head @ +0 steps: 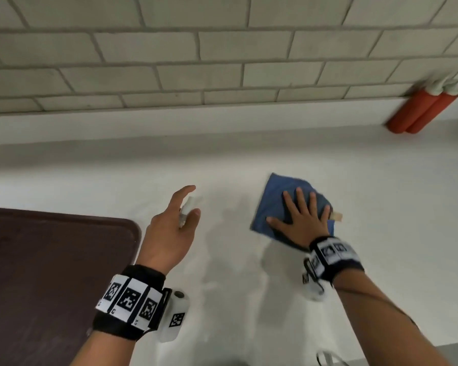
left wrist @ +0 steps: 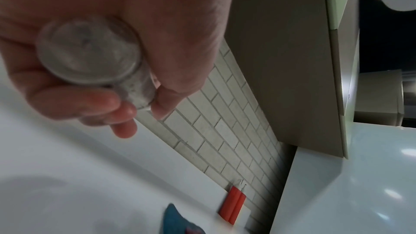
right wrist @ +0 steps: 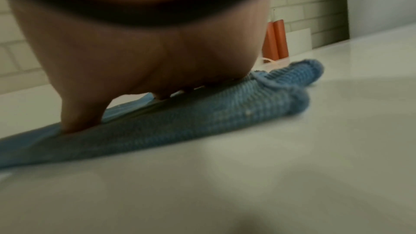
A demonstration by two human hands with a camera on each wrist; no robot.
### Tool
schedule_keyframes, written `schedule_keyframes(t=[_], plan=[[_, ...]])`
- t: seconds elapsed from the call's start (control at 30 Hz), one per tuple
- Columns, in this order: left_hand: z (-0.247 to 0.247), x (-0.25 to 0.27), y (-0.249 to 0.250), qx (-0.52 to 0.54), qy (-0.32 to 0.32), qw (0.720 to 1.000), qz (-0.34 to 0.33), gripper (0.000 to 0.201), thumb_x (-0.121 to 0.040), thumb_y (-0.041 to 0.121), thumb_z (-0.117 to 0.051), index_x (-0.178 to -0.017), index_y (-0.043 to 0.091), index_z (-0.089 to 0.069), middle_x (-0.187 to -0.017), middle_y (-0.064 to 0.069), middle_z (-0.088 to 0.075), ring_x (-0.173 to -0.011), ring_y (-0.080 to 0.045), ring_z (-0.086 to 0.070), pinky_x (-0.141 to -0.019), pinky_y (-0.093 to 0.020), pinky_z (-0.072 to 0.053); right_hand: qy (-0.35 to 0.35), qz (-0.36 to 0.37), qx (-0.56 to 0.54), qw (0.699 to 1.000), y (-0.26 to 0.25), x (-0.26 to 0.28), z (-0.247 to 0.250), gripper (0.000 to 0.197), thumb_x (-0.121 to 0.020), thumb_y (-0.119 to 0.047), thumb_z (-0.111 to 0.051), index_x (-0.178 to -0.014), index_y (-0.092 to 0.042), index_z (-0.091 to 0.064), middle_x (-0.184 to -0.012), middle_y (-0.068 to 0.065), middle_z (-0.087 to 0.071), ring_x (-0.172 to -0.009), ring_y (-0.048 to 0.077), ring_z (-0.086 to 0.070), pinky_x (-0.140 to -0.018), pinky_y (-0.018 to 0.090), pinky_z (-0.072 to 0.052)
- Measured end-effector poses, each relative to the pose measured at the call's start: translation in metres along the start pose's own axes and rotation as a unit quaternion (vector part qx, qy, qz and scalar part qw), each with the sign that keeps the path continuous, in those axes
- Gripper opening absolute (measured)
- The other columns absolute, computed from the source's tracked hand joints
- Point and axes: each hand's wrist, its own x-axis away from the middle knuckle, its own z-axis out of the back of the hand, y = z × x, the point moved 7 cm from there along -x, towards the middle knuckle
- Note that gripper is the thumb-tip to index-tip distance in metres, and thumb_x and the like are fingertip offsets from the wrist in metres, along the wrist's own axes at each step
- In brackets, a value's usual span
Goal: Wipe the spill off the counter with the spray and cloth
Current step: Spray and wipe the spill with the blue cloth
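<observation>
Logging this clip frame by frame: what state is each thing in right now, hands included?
spray bottle: held off the counter in the left hand, fingers curled round it.
blue cloth: lying rumpled on the counter, pressed flat by the right hand, fingers spread.
two red cylinders: side by side, leaning against the tiled wall.
dark tray: flat on the counter, untouched.

The left hand (head: 169, 228) hides most of the spray bottle (head: 187, 210); only its blurred clear top shows. The right hand (head: 300, 220) covers the middle of the cloth (head: 273, 204). The tray (head: 50, 273) is cut off at the left edge. No spill can be made out on the counter (head: 249, 159).
</observation>
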Motion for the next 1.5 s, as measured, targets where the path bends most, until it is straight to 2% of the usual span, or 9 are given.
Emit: schedule_keyframes(t=[0.13,0.37,0.67,0.9,1.07,1.17,1.27,1.4,1.5], plan=[[0.009,0.006,-0.012,-0.008,0.013,1.0,0.009,0.045,-0.099,0.036,-0.053,-0.138,0.053,-0.039,-0.086,-0.011,-0.072,-0.081,-0.021,-0.065,-0.08,-0.037,-0.052,-0.014,0.037,0.007,0.999,-0.064,-0.039,0.003,0.094,-0.078,-0.087,-0.02,-0.152,-0.038,0.007,-0.162,0.001,0.019,-0.145,0.036,0.023,-0.109,0.069,0.012],[0.005,0.003,-0.001,-0.011,0.001,1.0,0.021,0.044,-0.1,0.04,-0.051,-0.137,0.058,-0.038,-0.088,-0.004,-0.071,-0.083,-0.013,-0.062,-0.084,-0.039,-0.051,-0.017,0.164,0.039,0.985,-0.131,0.023,-0.033,0.089,-0.079,-0.084,-0.021,-0.152,-0.041,0.006,-0.161,-0.003,0.019,-0.145,0.031,0.023,-0.109,0.063,0.02],[-0.019,0.004,0.032,-0.029,-0.004,1.0,-0.008,0.039,-0.099,0.045,-0.05,-0.135,0.055,-0.041,-0.089,-0.003,-0.072,-0.085,-0.02,-0.066,-0.085,-0.043,-0.055,-0.018,-0.004,-0.02,1.0,0.026,-0.009,0.008,0.092,-0.075,-0.09,-0.019,-0.15,-0.045,0.008,-0.162,-0.007,0.018,-0.147,0.029,0.021,-0.113,0.064,0.009],[-0.052,0.02,0.048,-0.032,-0.005,0.999,0.023,0.038,-0.097,0.046,-0.05,-0.133,0.055,-0.043,-0.104,0.0,-0.073,-0.099,-0.026,-0.066,-0.092,-0.048,-0.054,0.008,-0.007,-0.03,1.0,0.116,0.145,-0.041,0.089,-0.071,-0.091,0.001,-0.146,-0.048,0.02,-0.16,-0.008,0.022,-0.147,0.024,0.021,-0.116,0.058,0.007],[-0.063,0.047,0.054,-0.022,0.035,0.997,0.06,0.038,-0.097,0.043,-0.052,-0.132,0.056,-0.044,-0.105,0.001,-0.073,-0.089,-0.026,-0.065,-0.088,-0.049,-0.056,0.013,0.009,-0.004,1.0,0.141,0.175,-0.06,0.09,-0.079,-0.088,-0.017,-0.153,-0.04,-0.005,-0.163,0.0,-0.006,-0.148,0.032,0.0,-0.11,0.068,-0.011],[-0.064,0.072,0.049,-0.021,0.068,0.993,0.09,0.038,-0.097,0.042,-0.052,-0.132,0.056,-0.044,-0.102,0.0,-0.073,-0.085,-0.024,-0.063,-0.091,-0.048,-0.055,-0.002,0.058,0.017,0.998,0.118,0.13,-0.042,0.097,-0.075,-0.09,-0.003,-0.154,-0.035,-0.004,-0.163,0.006,-0.002,-0.148,0.04,0.002,-0.108,0.07,-0.001],[-0.061,0.102,0.036,-0.037,0.089,0.988,0.12,0.041,-0.098,0.041,-0.052,-0.137,0.051,-0.044,-0.104,-0.002,-0.073,-0.103,-0.023,-0.063,-0.096,-0.042,-0.05,-0.013,0.131,0.041,0.99,0.066,0.075,-0.027,0.108,-0.062,-0.091,0.013,-0.153,-0.034,0.008,-0.162,0.006,0.016,-0.145,0.041,0.016,-0.107,0.07,0.007],[-0.055,0.138,0.013,-0.049,0.095,0.983,0.149,0.041,-0.1,0.041,-0.051,-0.14,0.048,-0.042,-0.105,-0.001,-0.073,-0.106,-0.021,-0.062,-0.087,-0.035,-0.044,-0.048,0.204,0.057,0.976,-0.022,0.071,-0.044,0.092,-0.077,-0.082,-0.006,-0.152,-0.033,0.014,-0.16,0.006,0.024,-0.143,0.041,0.026,-0.104,0.07,0.018],[-0.043,0.154,-0.009,-0.029,0.095,0.982,0.16,0.041,-0.099,0.044,-0.05,-0.138,0.052,-0.041,-0.109,-0.002,-0.071,-0.108,-0.019,-0.063,-0.091,-0.04,-0.05,-0.011,0.284,0.072,0.956,-0.061,0.131,-0.07,0.085,-0.087,-0.076,-0.024,-0.155,-0.028,-0.01,-0.163,0.01,-0.003,-0.147,0.041,0.001,-0.105,0.069,0.005]])
